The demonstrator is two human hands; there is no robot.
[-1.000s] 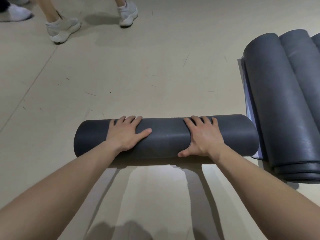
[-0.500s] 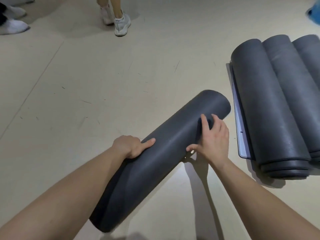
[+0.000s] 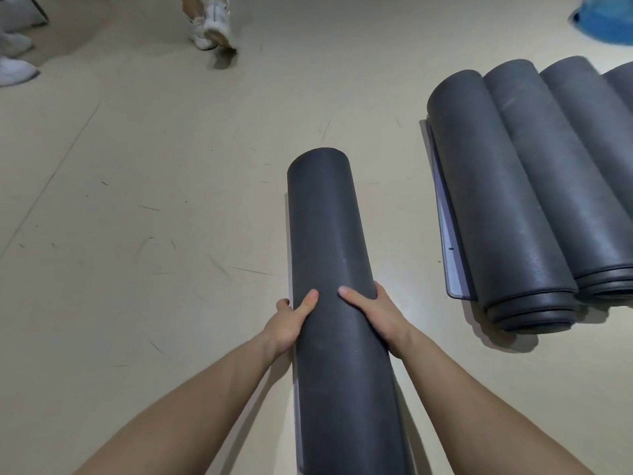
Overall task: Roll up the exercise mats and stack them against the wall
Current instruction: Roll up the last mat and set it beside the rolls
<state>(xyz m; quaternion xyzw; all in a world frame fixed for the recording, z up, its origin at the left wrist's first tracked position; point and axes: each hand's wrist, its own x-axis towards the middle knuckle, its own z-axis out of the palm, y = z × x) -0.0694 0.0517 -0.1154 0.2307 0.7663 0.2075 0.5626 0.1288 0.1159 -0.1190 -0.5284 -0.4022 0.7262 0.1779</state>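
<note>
rolled mat (image 3: 329,241) long axis runs bottom-to-top at frame centre, parallel to stacked rolls (image 3: 534,186) at right. your left hand (image 3: 291,323) and right hand (image 3: 380,317) clasp its flanks, fingers wrapped, thumbs on top; right hand nearer stack.

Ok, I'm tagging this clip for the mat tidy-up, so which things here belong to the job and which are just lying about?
Job: held mat, gripped by left hand and right hand; row of rolled mats side by side on the floor.
Not the job: other people's white shoes; blue object, cut off at top right.
</note>
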